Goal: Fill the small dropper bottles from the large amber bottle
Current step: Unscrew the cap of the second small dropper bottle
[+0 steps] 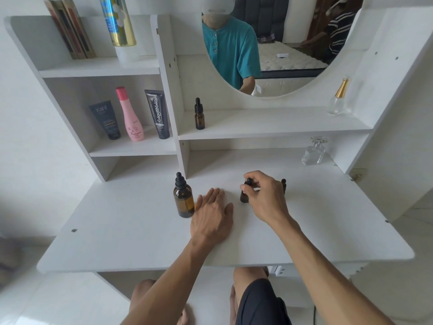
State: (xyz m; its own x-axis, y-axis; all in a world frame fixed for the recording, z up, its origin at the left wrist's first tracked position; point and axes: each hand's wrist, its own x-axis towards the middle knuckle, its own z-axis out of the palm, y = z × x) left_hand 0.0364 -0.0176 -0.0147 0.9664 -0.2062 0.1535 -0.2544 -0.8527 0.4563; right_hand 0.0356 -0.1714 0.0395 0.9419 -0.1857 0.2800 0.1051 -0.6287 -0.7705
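Amber small dropper bottle (244,197) stood under my right hand (264,195), fingers pinching its cap; left hand (212,214) lay flat beside the large amber bottle (183,200). I judged uncapping underway; next, lift the dropper.

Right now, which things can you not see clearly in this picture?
- Head view: small dropper bottle, mostly covered by the right hand; its fill level is hidden.
- Second small bottle behind that hand; only its top shows.
- Large amber bottle: liquid level unclear through the dark glass.

third dropper bottle (284,184) mostly behind right hand (264,198)
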